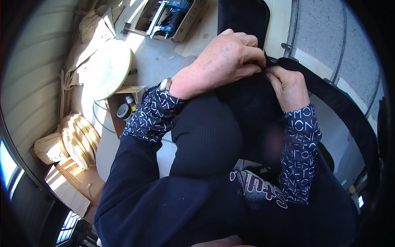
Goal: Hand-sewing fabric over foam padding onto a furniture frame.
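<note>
The left hand (pixel 228 57) and right hand (pixel 290 85) apparently pinched one black cloth strip (pixel 341 103), whose long axis curved rightward from the nearer right hand.

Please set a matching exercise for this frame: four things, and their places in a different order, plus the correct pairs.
1. Wristwatch
2. Blue-green tool
3. Pale round disc
4. Black band

A. In an open cardboard box
B. At the fingertips of both the left hand and the right hand
C. At the left cuff
D. Near crumpled brown paper

Pairs: 1-C, 2-A, 3-D, 4-B
</note>
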The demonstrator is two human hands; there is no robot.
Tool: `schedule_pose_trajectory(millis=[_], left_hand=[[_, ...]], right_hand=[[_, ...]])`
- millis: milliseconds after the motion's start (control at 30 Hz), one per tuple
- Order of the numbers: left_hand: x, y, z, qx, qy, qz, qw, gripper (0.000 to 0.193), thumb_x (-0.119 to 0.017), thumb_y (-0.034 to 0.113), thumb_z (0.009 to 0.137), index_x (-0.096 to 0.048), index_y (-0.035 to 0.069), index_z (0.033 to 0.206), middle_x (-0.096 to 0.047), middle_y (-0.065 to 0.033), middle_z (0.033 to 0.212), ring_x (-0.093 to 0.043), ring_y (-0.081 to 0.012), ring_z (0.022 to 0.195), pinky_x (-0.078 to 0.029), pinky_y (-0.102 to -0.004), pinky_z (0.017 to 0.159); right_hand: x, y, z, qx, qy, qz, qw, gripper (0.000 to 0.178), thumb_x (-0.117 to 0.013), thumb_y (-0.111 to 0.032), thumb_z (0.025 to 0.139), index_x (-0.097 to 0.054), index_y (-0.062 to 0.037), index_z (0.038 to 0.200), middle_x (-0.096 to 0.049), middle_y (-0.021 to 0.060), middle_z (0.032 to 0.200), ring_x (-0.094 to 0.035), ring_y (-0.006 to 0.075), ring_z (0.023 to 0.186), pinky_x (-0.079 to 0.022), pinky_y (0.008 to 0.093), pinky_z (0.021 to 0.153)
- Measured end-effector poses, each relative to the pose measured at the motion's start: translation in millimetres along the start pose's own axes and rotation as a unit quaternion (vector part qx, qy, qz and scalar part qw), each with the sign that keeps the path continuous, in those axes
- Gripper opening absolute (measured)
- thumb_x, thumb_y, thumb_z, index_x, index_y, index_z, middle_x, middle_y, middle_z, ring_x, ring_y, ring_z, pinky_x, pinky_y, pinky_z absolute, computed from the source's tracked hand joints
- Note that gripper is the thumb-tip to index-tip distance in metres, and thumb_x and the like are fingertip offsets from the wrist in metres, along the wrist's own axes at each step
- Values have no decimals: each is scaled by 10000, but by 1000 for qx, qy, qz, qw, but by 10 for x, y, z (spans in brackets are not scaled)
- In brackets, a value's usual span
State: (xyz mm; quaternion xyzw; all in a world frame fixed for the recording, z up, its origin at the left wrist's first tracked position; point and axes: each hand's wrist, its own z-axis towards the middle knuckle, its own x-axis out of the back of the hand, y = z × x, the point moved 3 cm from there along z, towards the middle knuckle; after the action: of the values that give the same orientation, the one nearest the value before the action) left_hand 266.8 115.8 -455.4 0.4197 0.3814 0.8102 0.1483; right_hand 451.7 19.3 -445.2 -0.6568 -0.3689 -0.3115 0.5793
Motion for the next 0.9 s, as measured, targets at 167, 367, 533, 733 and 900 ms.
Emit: schedule_pose_trajectory(millis=[167,367,533,733,900], left_hand=[[-115,-34,-17,-34,21,46,998,123,-785,118,854,-699,68,927,-600,-80,882,-633,-292,847,-495,-403,748],[-229,-60,-24,-16,9,85,996,116,-771,113,865,-692,60,929,-606,-89,894,-636,-308,851,-495,-403,744],[-305,-44,-15,0,5,56,998,115,-769,104,866,-699,61,945,-610,-91,893,-645,-307,830,-502,-405,744],[-260,-36,-66,21,25,5,999,150,-757,73,882,-724,74,1028,-635,-86,920,-662,-311,809,-522,-402,689],[-213,4,-46,44,9,54,998,188,-740,83,900,-756,111,1086,-637,-67,905,-671,-290,799,-537,-384,673]], right_hand=[[-77,30,5,14,1,-31,999,123,-739,-131,948,-778,-67,1046,-744,207,874,-742,393,824,-604,435,751],[-101,83,21,27,-2,-13,1000,136,-754,-66,924,-751,-14,1050,-738,224,893,-741,397,834,-580,410,731],[-94,105,11,3,-30,-34,999,146,-749,-79,931,-741,-40,1072,-736,226,898,-740,399,836,-578,418,727],[-105,70,-80,6,-1,-68,998,124,-724,-72,951,-683,-43,1065,-726,217,874,-730,409,825,-568,435,716],[-135,79,-173,21,41,-38,998,112,-706,-67,969,-664,-45,1070,-729,201,903,-730,404,853,-567,438,719]])
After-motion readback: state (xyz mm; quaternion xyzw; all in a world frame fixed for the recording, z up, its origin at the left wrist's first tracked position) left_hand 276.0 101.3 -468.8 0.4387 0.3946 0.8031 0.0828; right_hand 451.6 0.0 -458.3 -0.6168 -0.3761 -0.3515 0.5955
